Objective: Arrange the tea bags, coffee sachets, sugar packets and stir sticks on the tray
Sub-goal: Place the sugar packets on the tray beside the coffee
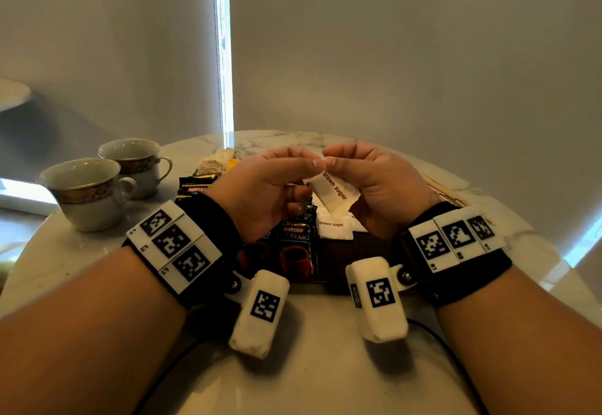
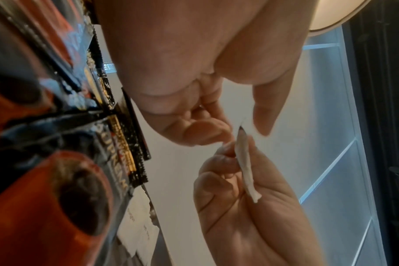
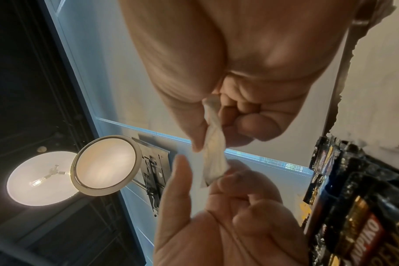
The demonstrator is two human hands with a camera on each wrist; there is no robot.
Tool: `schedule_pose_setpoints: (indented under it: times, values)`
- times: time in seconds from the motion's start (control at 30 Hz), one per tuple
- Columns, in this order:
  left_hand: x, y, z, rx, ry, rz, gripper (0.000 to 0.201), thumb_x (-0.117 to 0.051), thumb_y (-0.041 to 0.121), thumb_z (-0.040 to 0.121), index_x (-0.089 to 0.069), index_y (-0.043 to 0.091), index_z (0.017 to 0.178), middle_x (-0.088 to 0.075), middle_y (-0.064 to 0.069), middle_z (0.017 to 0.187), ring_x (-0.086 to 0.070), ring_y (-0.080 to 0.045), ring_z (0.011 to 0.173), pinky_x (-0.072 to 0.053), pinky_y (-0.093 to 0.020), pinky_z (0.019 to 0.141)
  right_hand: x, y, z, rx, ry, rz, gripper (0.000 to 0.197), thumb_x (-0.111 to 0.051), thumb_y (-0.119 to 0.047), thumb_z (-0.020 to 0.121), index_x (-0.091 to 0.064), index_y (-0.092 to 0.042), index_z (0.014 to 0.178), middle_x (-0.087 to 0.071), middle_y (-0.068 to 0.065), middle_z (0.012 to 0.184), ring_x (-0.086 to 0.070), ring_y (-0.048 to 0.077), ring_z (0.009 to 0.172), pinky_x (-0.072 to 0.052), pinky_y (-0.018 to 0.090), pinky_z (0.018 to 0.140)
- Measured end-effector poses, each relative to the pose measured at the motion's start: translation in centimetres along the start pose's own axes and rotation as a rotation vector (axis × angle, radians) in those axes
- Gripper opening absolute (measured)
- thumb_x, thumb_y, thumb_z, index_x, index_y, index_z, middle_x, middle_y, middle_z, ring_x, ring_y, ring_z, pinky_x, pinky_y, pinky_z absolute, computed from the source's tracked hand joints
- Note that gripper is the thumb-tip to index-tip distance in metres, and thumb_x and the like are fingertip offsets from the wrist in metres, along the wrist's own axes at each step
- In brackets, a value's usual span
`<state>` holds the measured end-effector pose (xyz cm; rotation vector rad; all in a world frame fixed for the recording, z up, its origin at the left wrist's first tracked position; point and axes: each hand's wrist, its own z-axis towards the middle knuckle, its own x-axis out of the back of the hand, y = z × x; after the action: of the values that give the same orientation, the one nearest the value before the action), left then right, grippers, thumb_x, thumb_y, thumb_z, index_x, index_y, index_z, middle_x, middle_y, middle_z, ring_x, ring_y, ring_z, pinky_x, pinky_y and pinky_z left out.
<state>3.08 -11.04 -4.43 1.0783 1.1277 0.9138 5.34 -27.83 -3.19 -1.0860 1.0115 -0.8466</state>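
brown sugar packet point(image 1: 335, 190) pinched between both hands, above the tray point(image 1: 338, 251)

I sit at a round marble table point(image 1: 312, 365); two teacups stand on its far left part, the nearer teacup point(image 1: 86, 193) just beside the farther teacup point(image 1: 135, 165), both white with a dark patterned band and handles turned right; behind the table hang two pale roller blinds point(image 1: 407, 49), a bright slit of window point(image 1: 223, 46) between them; off the table's left edge a white ledge point(image 1: 22, 193) catches daylight; above, a round ceiling lamp point(image 3: 105, 164) glows.
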Motion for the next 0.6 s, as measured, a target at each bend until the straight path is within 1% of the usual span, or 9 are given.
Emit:
schedule_pose_setpoints:
  times: [0.07,0.13,0.2,0.27,0.33,0.4,0.47,0.53,0.6]
  values:
    - [-0.34,-0.03,-0.1,0.004,0.038,0.005,0.011,-0.07,0.005,0.087,-0.064,0.012,0.09,-0.069,-0.011,0.08,-0.057,-0.015,0.06,-0.043,-0.025,0.057,-0.05,0.02,-0.02,0.009,0.013,0.033,0.026,-0.066,-0.002,0.086,-0.06,0.002,0.111,-0.071,0.013,0.082,-0.071,0.024,0.071,-0.059,0.033,0.059]
    - [-0.38,-0.15,0.05,-0.025,0.078,-0.028,0.013,-0.063,-0.003,0.091,-0.062,0.011,0.09,-0.068,-0.009,0.074,-0.061,-0.014,0.057,-0.049,-0.024,0.053,0.09,0.0,-0.09,0.004,0.004,0.044,0.034,-0.067,-0.012,0.083,-0.059,0.002,0.113,-0.07,0.012,0.082,-0.069,0.024,0.07,-0.057,0.034,0.06]
    - [-0.18,-0.21,0.3,-0.042,0.096,-0.072,0.016,-0.059,-0.005,0.094,-0.06,0.01,0.089,-0.068,-0.007,0.07,-0.066,-0.016,0.058,-0.054,-0.024,0.051,0.33,-0.05,-0.12,0.0,0.011,-0.043,0.036,-0.066,-0.017,0.085,-0.058,0.001,0.116,-0.069,0.011,0.084,-0.065,0.019,0.066,-0.048,0.032,0.059]
    - [0.08,-0.16,0.4,-0.039,0.1,-0.094,0.016,-0.057,-0.004,0.095,-0.059,0.012,0.09,-0.07,-0.008,0.071,-0.069,-0.02,0.062,-0.056,-0.026,0.053,0.62,0.01,0.05,0.0,0.043,-0.112,0.022,-0.06,-0.009,0.092,-0.057,0.0,0.112,-0.067,0.01,0.08,-0.06,0.014,0.058,-0.041,0.029,0.054]
    - [0.16,-0.09,0.34,-0.022,0.097,-0.074,0.011,-0.06,0.002,0.095,-0.061,0.013,0.093,-0.072,-0.008,0.078,-0.069,-0.021,0.067,-0.054,-0.028,0.056,0.79,0.15,0.29,-0.006,0.071,-0.14,0.013,-0.058,-0.003,0.093,-0.057,-0.001,0.106,-0.068,0.01,0.075,-0.058,0.015,0.056,-0.04,0.029,0.051]
    - [0.05,-0.09,0.29,-0.017,0.103,-0.054,0.008,-0.065,0.01,0.094,-0.065,0.012,0.101,-0.073,-0.009,0.086,-0.067,-0.019,0.069,-0.051,-0.028,0.058,0.71,0.16,0.32,-0.009,0.066,-0.154,0.007,-0.059,-0.002,0.093,-0.058,-0.002,0.1,-0.067,0.007,0.071,-0.056,0.017,0.057,-0.04,0.029,0.051]
    - [-0.05,-0.18,0.31,-0.019,0.128,-0.042,0.01,-0.067,0.013,0.093,-0.065,0.011,0.103,-0.073,-0.009,0.086,-0.064,-0.019,0.066,-0.05,-0.028,0.055,0.71,0.2,0.31,-0.014,0.06,-0.155,0.008,-0.06,-0.002,0.092,-0.059,-0.003,0.099,-0.067,0.008,0.073,-0.056,0.018,0.059,-0.039,0.029,0.051]
    - [-0.09,-0.18,0.38,-0.026,0.142,-0.034,0.003,-0.066,0.012,0.094,-0.064,0.012,0.094,-0.072,-0.01,0.084,-0.063,-0.021,0.065,-0.05,-0.029,0.052,0.77,0.19,0.31,-0.009,0.061,-0.143,0.015,-0.061,-0.001,0.091,-0.06,-0.001,0.106,-0.068,0.01,0.078,-0.057,0.019,0.061,-0.04,0.029,0.051]
    - [0.09,-0.33,0.56,-0.025,0.148,-0.039,0.008,-0.067,0.012,0.094,-0.063,0.013,0.087,-0.071,-0.011,0.085,-0.061,-0.025,0.069,-0.049,-0.032,0.054,0.93,0.14,0.39,0.0,0.064,-0.129,0.02,-0.063,-0.001,0.09,-0.061,0.0,0.11,-0.068,0.011,0.081,-0.058,0.02,0.063,-0.04,0.028,0.049]
